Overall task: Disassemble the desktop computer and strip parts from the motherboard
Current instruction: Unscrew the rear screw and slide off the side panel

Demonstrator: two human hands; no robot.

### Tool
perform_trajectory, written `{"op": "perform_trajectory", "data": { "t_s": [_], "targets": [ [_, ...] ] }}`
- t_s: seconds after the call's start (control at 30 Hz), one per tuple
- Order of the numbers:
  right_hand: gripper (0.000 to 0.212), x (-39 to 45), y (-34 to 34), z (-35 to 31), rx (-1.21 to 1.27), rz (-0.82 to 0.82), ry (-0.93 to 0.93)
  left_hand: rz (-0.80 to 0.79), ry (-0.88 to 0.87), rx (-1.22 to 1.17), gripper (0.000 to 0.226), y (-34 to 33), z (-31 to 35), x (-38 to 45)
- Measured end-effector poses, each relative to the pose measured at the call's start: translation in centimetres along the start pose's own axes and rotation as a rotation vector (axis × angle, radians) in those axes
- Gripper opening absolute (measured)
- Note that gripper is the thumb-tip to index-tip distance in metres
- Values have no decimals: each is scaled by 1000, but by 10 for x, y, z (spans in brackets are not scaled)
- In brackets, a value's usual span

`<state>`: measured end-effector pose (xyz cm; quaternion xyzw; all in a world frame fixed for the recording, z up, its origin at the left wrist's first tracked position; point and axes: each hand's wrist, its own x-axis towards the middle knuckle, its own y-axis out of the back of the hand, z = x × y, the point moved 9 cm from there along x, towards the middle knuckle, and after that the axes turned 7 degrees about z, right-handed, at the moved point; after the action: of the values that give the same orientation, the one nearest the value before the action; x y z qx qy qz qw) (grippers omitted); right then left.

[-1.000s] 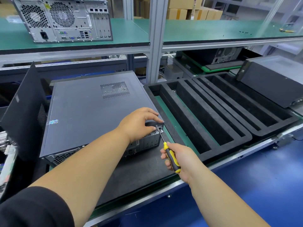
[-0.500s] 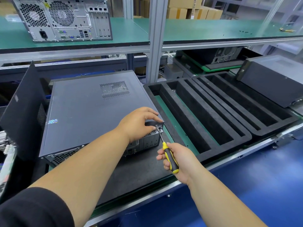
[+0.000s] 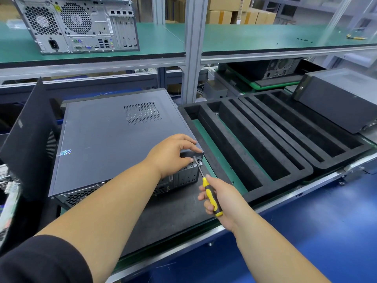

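A dark grey desktop computer case point(image 3: 106, 139) lies flat on the bench, its rear panel facing me. My left hand point(image 3: 171, 154) grips the case's near right corner, fingers over the top edge and thumb against the rear. My right hand point(image 3: 220, 199) holds a yellow-and-black screwdriver point(image 3: 212, 199) by its handle. The thin shaft slants up to the left, and its tip meets a screw at the top right of the rear panel, just beside my left thumb.
Black foam trays point(image 3: 265, 139) with long slots lie right of the case. A black side panel point(image 3: 28, 135) leans at the left. Another black case point(image 3: 342, 101) sits far right. A bare metal chassis point(image 3: 77, 25) stands on the green upper shelf point(image 3: 265, 35).
My right hand and the screwdriver have shifted slightly, the tip staying at the rear corner screw. My left hand keeps its hold on the corner.
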<state>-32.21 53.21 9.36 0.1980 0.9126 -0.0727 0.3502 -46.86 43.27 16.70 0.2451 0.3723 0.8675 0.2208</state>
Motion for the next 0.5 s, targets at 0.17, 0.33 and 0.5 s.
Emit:
{"op": "perform_trajectory", "data": {
  "t_s": [0.17,0.33,0.5],
  "targets": [
    [35,-1,2,0,-48,32,-16,5,-1,3,32,0,0,0],
    [23,-1,4,-9,-140,30,143,6,2,15,32,0,-1,-1],
    [33,0,-1,1,4,-29,10,1,1,21,32,0,0,0]
  ]
}}
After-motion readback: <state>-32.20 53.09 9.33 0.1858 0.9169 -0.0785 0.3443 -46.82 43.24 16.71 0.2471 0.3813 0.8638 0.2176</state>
